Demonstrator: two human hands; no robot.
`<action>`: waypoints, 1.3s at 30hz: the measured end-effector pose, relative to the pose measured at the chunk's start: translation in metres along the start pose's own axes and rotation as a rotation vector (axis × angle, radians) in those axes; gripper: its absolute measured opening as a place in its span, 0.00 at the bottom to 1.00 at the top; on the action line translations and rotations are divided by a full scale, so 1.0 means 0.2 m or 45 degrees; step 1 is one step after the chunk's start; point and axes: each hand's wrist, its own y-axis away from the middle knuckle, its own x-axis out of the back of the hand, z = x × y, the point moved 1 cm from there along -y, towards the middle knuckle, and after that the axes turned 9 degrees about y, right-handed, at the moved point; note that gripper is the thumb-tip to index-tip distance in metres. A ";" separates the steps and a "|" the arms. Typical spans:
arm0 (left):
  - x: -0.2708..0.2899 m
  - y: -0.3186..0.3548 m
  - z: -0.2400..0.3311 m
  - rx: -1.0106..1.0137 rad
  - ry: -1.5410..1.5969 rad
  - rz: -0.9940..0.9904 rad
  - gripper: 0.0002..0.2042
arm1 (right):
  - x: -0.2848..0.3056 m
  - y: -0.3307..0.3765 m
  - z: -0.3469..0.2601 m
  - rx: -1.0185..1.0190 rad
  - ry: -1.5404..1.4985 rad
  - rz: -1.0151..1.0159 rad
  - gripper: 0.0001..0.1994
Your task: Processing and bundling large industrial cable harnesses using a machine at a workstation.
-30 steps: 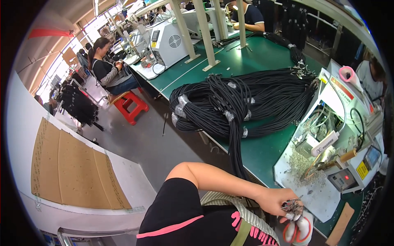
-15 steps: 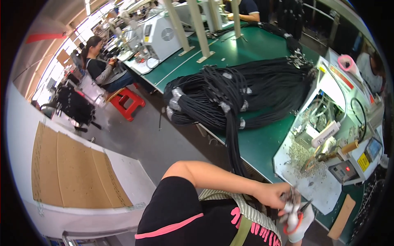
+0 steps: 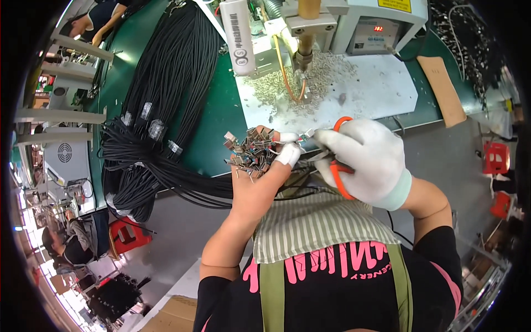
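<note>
My left hand (image 3: 255, 193), with white coverings on its thumb and a fingertip, is closed round a bunch of black cables. Their ends spread above the palm as a cluster of small metal connectors (image 3: 253, 150) with coloured wires. One connector (image 3: 306, 134) sticks out past the thumb and finger toward the right. My right hand (image 3: 373, 157) wears a white glove and is closed on a pair of scissors with orange handles (image 3: 341, 185). The scissors' dark blades point left, close to that connector; whether they touch it I cannot tell.
Ahead stands a bench machine (image 3: 304, 44) with a lit display, over a white plate (image 3: 381, 88) strewn with metal bits. Big bundles of black cable (image 3: 171, 66) lie on the green table (image 3: 213, 138) to the left. A brown strip (image 3: 442, 91) lies at the right edge. Red stools and other people are farther off.
The view has swung right, bringing the machine to the top middle and both hands to the centre. The connector cluster and the scissors now show plainly.
</note>
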 end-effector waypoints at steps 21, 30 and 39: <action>-0.08 0.03 0.00 -0.377 -0.472 0.012 0.09 | -0.06 0.10 -0.06 -0.464 -0.635 -0.349 0.04; -0.10 0.05 0.00 -0.390 -0.549 0.062 0.09 | -0.06 0.12 -0.09 -0.548 -0.761 -0.418 0.04; -0.09 0.01 -0.05 -0.376 -0.595 0.062 0.10 | -0.15 0.14 -0.06 -0.460 -0.489 -0.154 0.04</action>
